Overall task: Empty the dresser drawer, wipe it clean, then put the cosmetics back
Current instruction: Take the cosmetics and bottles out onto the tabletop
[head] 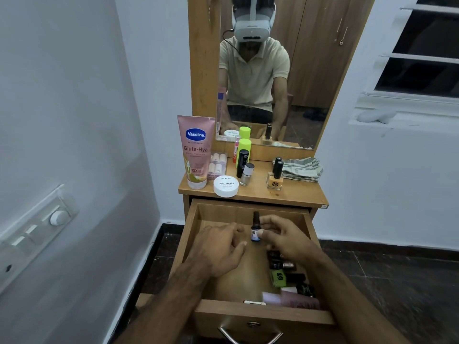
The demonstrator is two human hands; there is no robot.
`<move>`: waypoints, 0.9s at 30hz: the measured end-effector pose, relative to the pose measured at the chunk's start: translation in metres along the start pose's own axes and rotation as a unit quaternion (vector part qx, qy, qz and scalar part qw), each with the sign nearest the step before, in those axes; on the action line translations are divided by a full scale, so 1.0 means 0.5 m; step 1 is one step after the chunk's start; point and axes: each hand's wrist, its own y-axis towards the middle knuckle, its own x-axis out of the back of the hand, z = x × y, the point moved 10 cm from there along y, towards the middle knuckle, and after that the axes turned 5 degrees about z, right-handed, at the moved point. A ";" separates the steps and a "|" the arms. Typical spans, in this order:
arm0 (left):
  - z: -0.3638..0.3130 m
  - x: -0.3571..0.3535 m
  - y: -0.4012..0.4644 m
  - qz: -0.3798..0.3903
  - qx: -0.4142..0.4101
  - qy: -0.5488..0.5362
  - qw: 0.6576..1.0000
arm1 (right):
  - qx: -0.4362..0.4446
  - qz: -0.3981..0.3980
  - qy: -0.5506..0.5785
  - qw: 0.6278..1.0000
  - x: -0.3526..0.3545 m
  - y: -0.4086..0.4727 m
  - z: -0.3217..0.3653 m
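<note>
Right now I see my right hand (278, 235) pinching a small dark-capped bottle (255, 228) between thumb and fingers, holding it upright over the back half of the open drawer (196, 227). My left hand (221, 247) hovers just beside it, fingers loose and spread, gripping nothing. Along the drawer's right side lie several nail polish bottles on their sides, among them a green nail polish (285, 278) with a black cap, and a pale pink tube (293, 300) rests against the front wall. Bare wood shows on the left part of the drawer floor.

Above it, the dresser top (298, 192) carries the pieces already lifted out: a pink Vaseline tube (196, 150) standing at the left, a clear pack of small vials (218, 165) beside it, a white round tub (226, 186) marked nail polish, a silver polish bottle (247, 175), a black tube with a lime cap (243, 157), and an orange polish bottle (275, 178). A folded checked cloth (301, 168) lies at the right rear. The mirror (310, 70) behind shows a person seated, wearing a headset
</note>
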 end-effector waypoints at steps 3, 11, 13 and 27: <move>-0.011 0.005 -0.001 -0.013 -0.021 0.001 1.000 | 0.059 0.049 0.067 0.995 -0.037 -0.008 0.040; 0.003 0.003 0.005 -0.020 -0.002 0.057 0.998 | 0.079 0.009 0.060 0.995 -0.028 -0.017 0.063; 0.004 0.002 0.006 -0.014 -0.003 0.079 0.997 | 0.078 -0.004 0.039 0.996 -0.028 -0.017 0.064; -0.002 0.041 -0.002 -0.042 0.043 0.085 0.995 | 0.093 -0.028 0.039 0.994 -0.036 -0.015 0.072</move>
